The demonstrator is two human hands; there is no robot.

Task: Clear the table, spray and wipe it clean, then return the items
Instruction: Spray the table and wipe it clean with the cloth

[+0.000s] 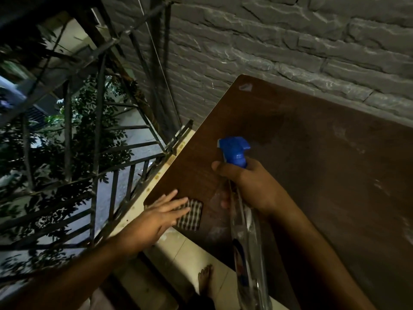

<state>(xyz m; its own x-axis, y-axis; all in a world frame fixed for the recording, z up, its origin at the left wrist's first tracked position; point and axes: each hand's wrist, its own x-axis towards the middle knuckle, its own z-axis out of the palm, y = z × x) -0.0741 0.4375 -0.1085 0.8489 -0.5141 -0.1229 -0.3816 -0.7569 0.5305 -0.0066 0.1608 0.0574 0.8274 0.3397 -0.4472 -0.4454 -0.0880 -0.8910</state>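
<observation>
A dark brown wooden table [312, 157] fills the right of the head view, set against a grey stone wall. My right hand [250, 186] is closed around the neck of a clear spray bottle [245, 233] with a blue trigger head, held above the table's near left part. A small checked cloth [192, 217] lies at the table's near left corner. My left hand [161, 214] rests flat with fingers spread, its fingertips on the cloth's left edge. Pale smears show on the tabletop.
A black metal railing [116, 180] runs along the left, with foliage and a street below. A pale ledge [156, 175] borders the table's left edge. My bare foot [204, 280] stands on the light tiled floor under the near corner.
</observation>
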